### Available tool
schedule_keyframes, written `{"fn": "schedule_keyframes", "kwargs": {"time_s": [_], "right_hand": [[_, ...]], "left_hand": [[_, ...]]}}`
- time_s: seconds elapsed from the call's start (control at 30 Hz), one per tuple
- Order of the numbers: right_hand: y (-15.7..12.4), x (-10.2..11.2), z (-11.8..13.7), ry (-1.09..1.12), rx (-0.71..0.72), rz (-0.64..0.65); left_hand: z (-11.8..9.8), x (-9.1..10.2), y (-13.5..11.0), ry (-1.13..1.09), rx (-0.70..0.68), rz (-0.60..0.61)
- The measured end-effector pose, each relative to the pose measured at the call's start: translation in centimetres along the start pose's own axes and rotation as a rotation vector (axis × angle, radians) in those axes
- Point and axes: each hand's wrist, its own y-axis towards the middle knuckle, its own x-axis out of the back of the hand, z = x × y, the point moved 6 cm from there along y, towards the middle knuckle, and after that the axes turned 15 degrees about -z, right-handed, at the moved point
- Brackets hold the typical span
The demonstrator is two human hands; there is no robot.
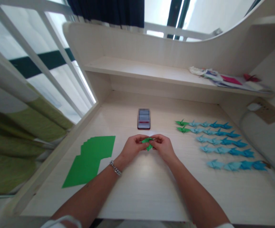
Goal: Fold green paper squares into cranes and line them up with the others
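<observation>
A small piece of folded green paper (148,144) is held up between my two hands over the middle of the desk. My left hand (134,147) pinches its left side between thumb and fingers. On the other side my right hand (162,145) grips it the same way, fingertips close to those of the left. Just beyond the hands lies a phone (144,118) with its screen lit and blurred. To the left, several green paper sheets (89,161) overlap flat on the desk.
Rows of folded paper cranes in green (182,123) and blue (231,142) stand on the right of the desk (132,202). Above them a shelf (137,68) holds papers (230,79). A cable (244,126) runs from a wall socket (267,110). White railings (56,47) border the left.
</observation>
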Motion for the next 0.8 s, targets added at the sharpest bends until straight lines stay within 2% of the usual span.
{"fn": "schedule_keyframes", "kwargs": {"time_s": [0.17, 0.4, 0.63, 0.8], "right_hand": [[0.1, 0.2, 0.1, -0.014, 0.072, -0.047], [0.4, 0.5, -0.2, -0.004, 0.035, -0.057], [0.2, 0.4, -0.2, 0.039, -0.072, 0.03], [0.2, 0.5, 0.0, 0.14, -0.128, 0.073]], "left_hand": [[0.1, -0.7, -0.3, -0.039, 0.011, 0.072], [-0.5, -0.8, -0.5, -0.02, -0.016, 0.12], [-0.2, 0.5, 0.1, -0.086, 0.015, -0.048], [-0.6, 0.4, -0.1, -0.147, 0.025, -0.048]]}}
